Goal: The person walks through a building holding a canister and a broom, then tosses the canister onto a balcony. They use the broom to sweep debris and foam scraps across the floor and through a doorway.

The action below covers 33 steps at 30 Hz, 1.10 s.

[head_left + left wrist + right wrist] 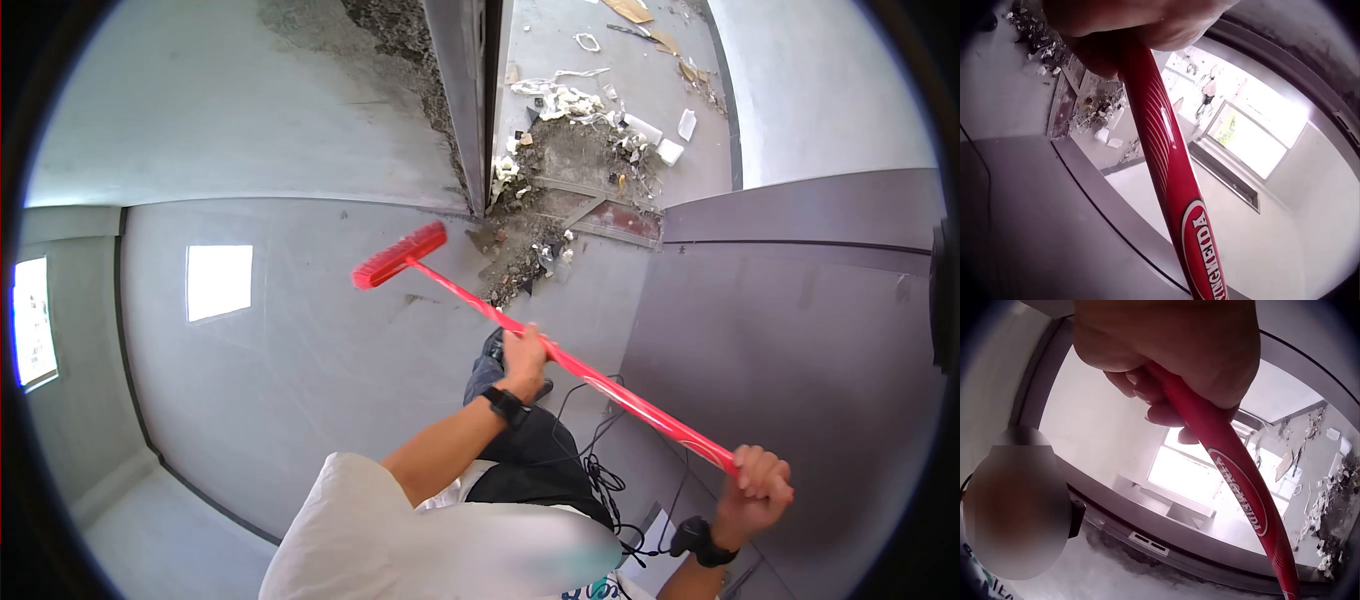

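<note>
A red broom (630, 400) slants across the head view, its bristle head (398, 256) over the grey floor left of a strip of debris (520, 250). My left hand (524, 362) grips the handle around its middle. At the handle's upper end, my right hand (757, 490) curls its fingers round the shaft. In the left wrist view, the red handle (1163, 137) runs down from under the left hand (1135, 19), with a printed oval label. The right wrist view shows the right hand (1172, 350) wrapped over the same handle (1241, 481).
White scraps (565, 103) and dirt lie through the doorway, beside a metal door frame (465, 100). A purple-grey panel (780, 330) stands on the right. Black cables (600, 480) hang by my legs. A metal strip (620, 222) crosses the threshold.
</note>
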Each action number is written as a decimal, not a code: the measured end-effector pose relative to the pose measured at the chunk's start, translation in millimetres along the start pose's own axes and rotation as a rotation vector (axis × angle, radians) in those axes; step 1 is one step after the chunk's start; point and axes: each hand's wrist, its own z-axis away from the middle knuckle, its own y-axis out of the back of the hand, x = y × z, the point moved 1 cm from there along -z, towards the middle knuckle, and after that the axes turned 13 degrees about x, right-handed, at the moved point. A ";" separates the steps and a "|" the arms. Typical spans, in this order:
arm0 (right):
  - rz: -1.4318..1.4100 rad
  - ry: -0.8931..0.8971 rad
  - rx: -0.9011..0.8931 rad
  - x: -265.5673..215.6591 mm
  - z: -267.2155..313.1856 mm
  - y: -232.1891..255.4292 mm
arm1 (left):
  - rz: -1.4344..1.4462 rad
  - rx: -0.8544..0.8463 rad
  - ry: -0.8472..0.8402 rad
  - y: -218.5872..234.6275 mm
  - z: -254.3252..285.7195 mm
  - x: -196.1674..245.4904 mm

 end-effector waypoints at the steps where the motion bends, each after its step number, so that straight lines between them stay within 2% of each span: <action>1: -0.036 -0.014 -0.058 15.5 3.6 -8.0 | 0.009 0.033 -0.025 10.9 -17.2 7.2; 3: -0.041 -0.039 -0.167 50.1 10.3 -29.9 | 0.092 0.054 -0.047 28.2 -44.9 37.4; 4: -0.007 -0.053 -0.217 69.0 14.8 -42.9 | 0.029 0.061 -0.089 42.9 -82.1 45.0; 5: -0.012 -0.066 -0.184 92.9 22.3 -54.6 | -0.036 0.066 -0.128 51.5 -118.5 41.4; 6: -0.016 -0.077 -0.157 107.8 27.5 -60.3 | -0.045 0.061 -0.126 46.5 -131.3 35.2; 8: 0.029 -0.023 -0.125 107.9 34.2 -54.0 | -0.114 0.085 -0.021 33.5 -150.9 32.6; 9: 0.077 0.019 -0.097 107.1 39.1 -50.2 | -0.082 0.023 -0.023 22.5 -153.1 14.9; 10: 0.047 0.032 -0.010 99.8 38.2 -39.9 | -0.050 -0.034 -0.022 6.3 -146.8 -11.7; 12: 0.043 0.047 0.107 71.4 32.6 -15.4 | -0.104 0.037 -0.098 -26.6 -101.3 -36.2; 13: 0.062 0.059 0.130 55.7 27.6 -7.1 | -0.130 0.037 -0.066 -37.7 -80.9 -40.9; 15: 0.053 0.046 0.130 22.6 21.6 13.2 | -0.145 0.040 -0.031 -32.1 -36.5 -36.4; 17: 0.035 0.034 0.136 9.2 19.2 16.1 | -0.118 -0.016 0.093 -21.7 -1.2 -21.1; 20: 0.005 -0.018 0.065 16.4 21.4 13.6 | -0.088 0.035 -0.019 11.7 -21.7 -11.0; 22: 0.003 -0.050 -0.024 52.3 27.8 -12.0 | -0.031 0.041 -0.057 30.9 -58.5 8.9; 24: 0.041 -0.074 -0.051 85.4 34.4 -33.9 | -0.143 0.067 -0.146 41.5 -111.9 19.6; 25: 0.044 -0.077 -0.048 88.0 37.0 -32.8 | -0.146 0.069 -0.143 36.9 -122.1 11.5; 27: 0.086 -0.004 -0.028 91.6 35.9 -34.3 | -0.125 -0.038 0.003 7.4 -130.0 -4.2; 28: 0.094 -0.004 -0.024 85.4 33.6 -31.4 | -0.134 0.068 0.032 -14.7 -119.0 -18.6; 29: 0.104 0.039 0.012 72.9 26.4 -24.1 | -0.079 -0.011 0.042 -29.1 -104.6 -33.8; 31: 0.128 0.109 0.045 49.9 13.6 -17.2 | -0.119 0.043 0.159 -58.6 -83.7 -62.1; 33: 0.125 0.131 0.058 36.0 3.3 -9.0 | -0.145 -0.005 0.114 -79.1 -60.0 -69.4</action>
